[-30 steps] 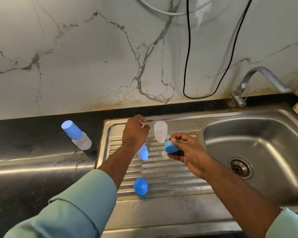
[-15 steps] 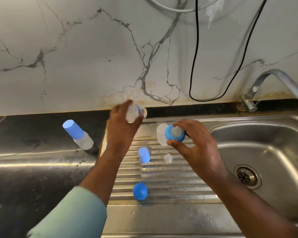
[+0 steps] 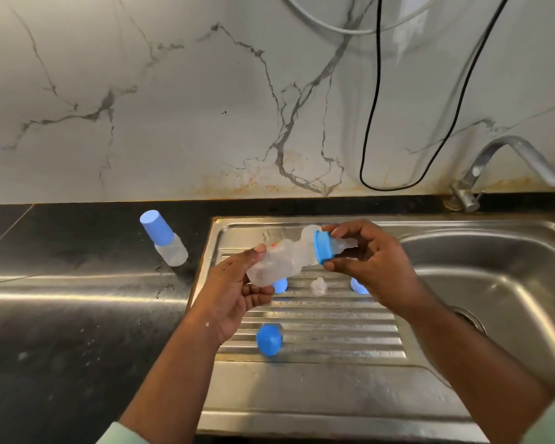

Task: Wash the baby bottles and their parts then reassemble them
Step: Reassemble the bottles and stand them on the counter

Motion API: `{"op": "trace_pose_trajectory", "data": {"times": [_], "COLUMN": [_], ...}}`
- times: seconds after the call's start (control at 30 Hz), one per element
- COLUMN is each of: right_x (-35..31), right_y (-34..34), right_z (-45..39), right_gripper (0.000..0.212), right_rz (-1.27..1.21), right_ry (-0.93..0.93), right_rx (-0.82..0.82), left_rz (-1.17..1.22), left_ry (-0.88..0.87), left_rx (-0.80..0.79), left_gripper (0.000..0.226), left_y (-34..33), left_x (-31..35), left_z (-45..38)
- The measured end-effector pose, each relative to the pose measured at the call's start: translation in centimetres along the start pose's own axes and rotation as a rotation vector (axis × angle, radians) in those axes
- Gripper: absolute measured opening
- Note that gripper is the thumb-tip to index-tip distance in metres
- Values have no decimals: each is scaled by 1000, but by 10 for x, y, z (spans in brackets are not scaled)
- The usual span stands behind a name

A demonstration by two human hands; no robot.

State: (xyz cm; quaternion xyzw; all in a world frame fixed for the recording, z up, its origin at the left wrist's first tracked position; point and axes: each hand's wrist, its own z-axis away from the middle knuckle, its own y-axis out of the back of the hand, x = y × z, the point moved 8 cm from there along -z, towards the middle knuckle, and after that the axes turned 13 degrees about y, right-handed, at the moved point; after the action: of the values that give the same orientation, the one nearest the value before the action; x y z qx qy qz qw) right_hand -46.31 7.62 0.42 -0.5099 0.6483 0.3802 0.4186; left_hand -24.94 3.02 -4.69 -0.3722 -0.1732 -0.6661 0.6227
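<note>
I've got the steel sink (image 3: 494, 283) w/ ribbed drainboard (image 3: 318, 318) filling the right. Over the drainboard my left hand (image 3: 234, 293) curls round the base of a clear bottle (image 3: 279, 261), held tilted; right hand (image 3: 369, 267) pinches its blue collar (image 3: 322, 247), nipple (image 3: 345, 244) pointing right. On the black counter (image 3: 61, 251), a capped bottle (image 3: 164, 238) stands. Blue cap (image 3: 269, 339) sits on the ribs; loose nipple (image 3: 318, 285), I think, farther back.
</note>
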Motion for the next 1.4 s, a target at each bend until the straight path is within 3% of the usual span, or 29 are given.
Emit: {"op": "trace_pose_trajectory", "data": {"times": [0.17,0.3,0.43,0.57,0.7,0.8,0.9,0.97,1.03,1.1,1.17,1.23,1.33,1.4], "right_x": [-17,-34,-35,-26,-17,-1,16,13,4,-4,-5,-3,8,10], "right_y": [-3,-6,-5,-2,3,6,9,9,7,6,4,0,0,-1], "right_z": [2,2,1,-1,-1,4,11,8,2,0,0,3,11,13], "right_gripper": [56,51,53,47,23,49,69,57,35,46,36,19,31,31], "right_rz": [177,363,337,223,166,201,411,422,206,139,150,82,93,195], "right_ry": [89,257,239,77,-48,-266,-493,-449,-335,-236,-197,-243,-331,-294], "right_rx": [-150,-255,-304,-294,-226,-122,-185,-267,-316,-366,-329,-220,-159,-167], "left_rz": [-33,-81,-182,-245,-185,-312,-564,-542,-453,-321,-290,-462,-807,-956], "left_ry": [19,40,100,188,2,-178,-355,-395,-352,-256,-253,-421,-701,-758], "left_rx": [-72,-89,-87,-87,-202,-202,-86,-74,-116,-201,-233,-148,16,33], "left_gripper": [63,63,60,66,65,61,54,53,50,55,60,54,54,60], "left_y": [-13,-21,-26,-27,-42,-51,-52,-47,-42,-42,-44,-46,-52,-56], "left_x": [1,2,0,-9,-2,4,11,14,15,9,8,16,22,18], "left_z": [6,10,11,12,19,24,26,25,21,18,19,25,33,31]}}
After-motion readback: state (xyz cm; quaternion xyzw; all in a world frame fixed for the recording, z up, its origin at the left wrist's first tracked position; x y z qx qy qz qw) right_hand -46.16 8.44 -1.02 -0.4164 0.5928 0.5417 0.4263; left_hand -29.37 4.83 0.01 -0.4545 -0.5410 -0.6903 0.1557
